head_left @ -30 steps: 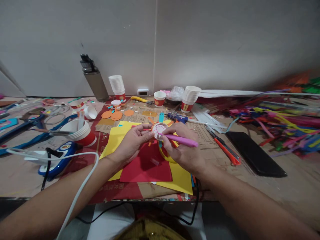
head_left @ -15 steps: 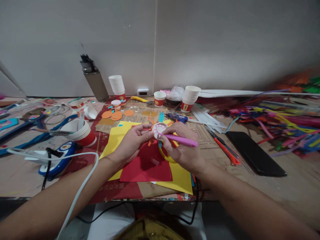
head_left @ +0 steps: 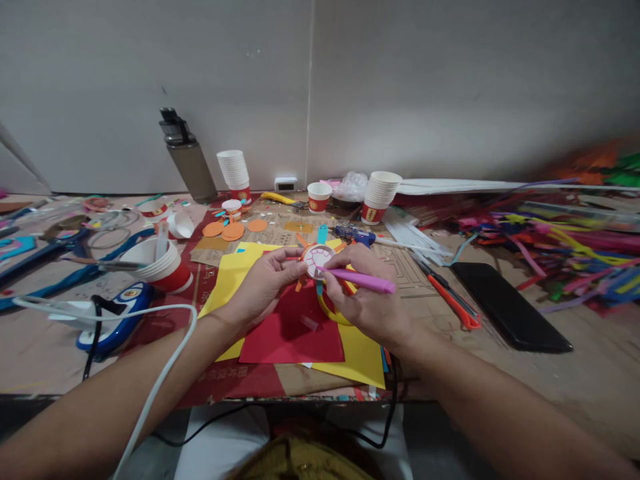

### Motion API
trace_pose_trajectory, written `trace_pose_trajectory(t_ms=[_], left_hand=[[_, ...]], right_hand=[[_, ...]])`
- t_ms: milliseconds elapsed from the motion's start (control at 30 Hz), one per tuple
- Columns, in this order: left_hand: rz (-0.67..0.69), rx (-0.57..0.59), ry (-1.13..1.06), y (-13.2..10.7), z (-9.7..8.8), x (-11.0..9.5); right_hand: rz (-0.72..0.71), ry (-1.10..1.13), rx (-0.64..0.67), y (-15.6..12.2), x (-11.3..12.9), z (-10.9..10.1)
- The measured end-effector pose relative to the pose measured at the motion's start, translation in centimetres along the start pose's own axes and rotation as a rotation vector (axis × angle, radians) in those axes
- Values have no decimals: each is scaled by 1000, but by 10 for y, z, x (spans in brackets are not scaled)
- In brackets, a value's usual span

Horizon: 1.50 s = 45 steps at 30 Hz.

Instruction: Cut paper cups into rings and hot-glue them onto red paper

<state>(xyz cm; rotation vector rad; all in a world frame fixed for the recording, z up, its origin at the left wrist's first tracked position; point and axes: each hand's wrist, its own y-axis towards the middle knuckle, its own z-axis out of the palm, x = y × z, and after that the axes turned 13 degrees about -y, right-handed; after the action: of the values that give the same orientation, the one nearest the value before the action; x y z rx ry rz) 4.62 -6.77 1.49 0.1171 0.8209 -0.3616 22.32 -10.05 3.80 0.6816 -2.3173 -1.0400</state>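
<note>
My left hand (head_left: 273, 279) pinches the rim of a small paper-cup turtle (head_left: 316, 256), which has a white round top, orange paper legs and a blue paper head. Pink lines form a shell pattern on that top. In my right hand (head_left: 367, 287) is a pink marker pen (head_left: 363, 279), its tip at the top's lower right. Below both hands lies a sheet of red paper (head_left: 295, 333) over yellow paper (head_left: 370, 365). A yellow ring (head_left: 330, 313), probably a tape roll, is partly hidden behind my right hand.
Orange paper discs (head_left: 233, 231), stacked paper cups (head_left: 383, 193) and a glue gun (head_left: 357, 235) stand or lie toward the wall. At right are a red cutter (head_left: 460, 303) and a black phone (head_left: 510, 307). A blue power strip (head_left: 117, 320) with a white cable lies left.
Almost nothing differs. Both hands keep their hold on the turtle and the marker pen, and the view has shifted very slightly.
</note>
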Motion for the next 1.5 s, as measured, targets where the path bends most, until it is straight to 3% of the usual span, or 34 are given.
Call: trace_pose_trajectory(t_ms=[1500], left_hand=[[2, 7, 21, 1, -2, 0]], right_hand=[[7, 14, 3, 0, -1, 1]])
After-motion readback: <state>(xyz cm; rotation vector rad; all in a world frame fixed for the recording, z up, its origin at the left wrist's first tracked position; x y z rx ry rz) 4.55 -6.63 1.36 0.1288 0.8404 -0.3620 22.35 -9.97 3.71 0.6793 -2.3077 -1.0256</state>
